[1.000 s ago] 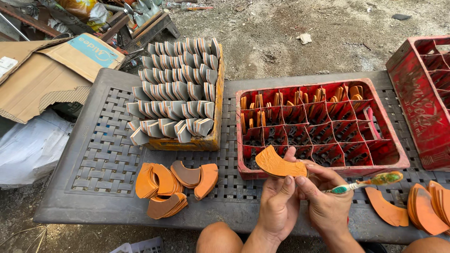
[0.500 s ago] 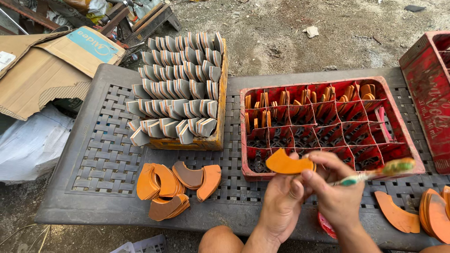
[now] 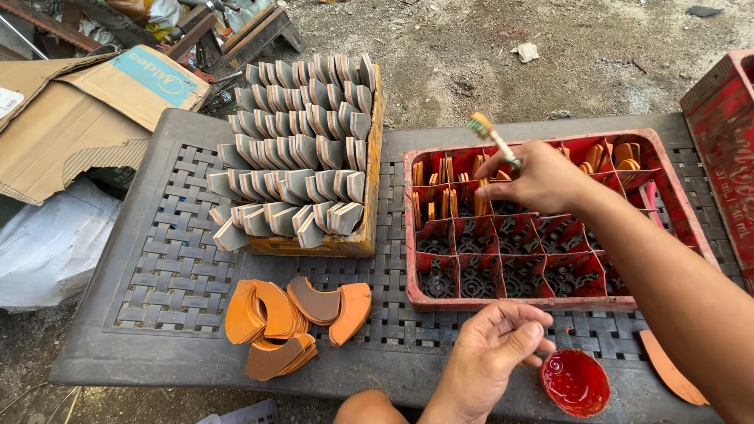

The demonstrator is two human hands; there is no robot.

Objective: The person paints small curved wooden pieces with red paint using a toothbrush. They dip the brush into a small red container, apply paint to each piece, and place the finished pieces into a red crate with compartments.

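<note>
- Reaching up now: the right hand (image 3: 542, 177) has lifted from the lower edge of the frame, where it was half a second ago, and hovers over the back rows of the red crate (image 3: 550, 302), right of centre.
- The orange piece both hands gripped a moment ago has left them; which slot it went into I cannot tell.
- Right fingers are pinched shut around a brush (image 3: 493, 140), its paint-smeared end pointing up and to the left.
- The left hand (image 3: 491, 357) sits low at the bottom centre, palm up, fingers loosely curled and half open, gripping nothing.
- Just right of it, a small red bowl (image 3: 575, 382) of glossy red paint rests on the table (image 3: 173, 259), newly in view.
- The red crate is split into compartments: the back rows hold orange pieces standing on edge, the front rows show only bare grid floor.
- At upper centre, a wooden box (image 3: 369, 228) is packed with rows of grey curved pieces (image 3: 298, 149) leaning like shingles.
- A loose pile of orange curved pieces (image 3: 287, 318) lies on the table, lower left of the crate.
- One more orange piece (image 3: 667, 369) lies flat at the lower right, partly behind the arm.
- A cardboard box (image 3: 78, 118) sits at the upper left.
</note>
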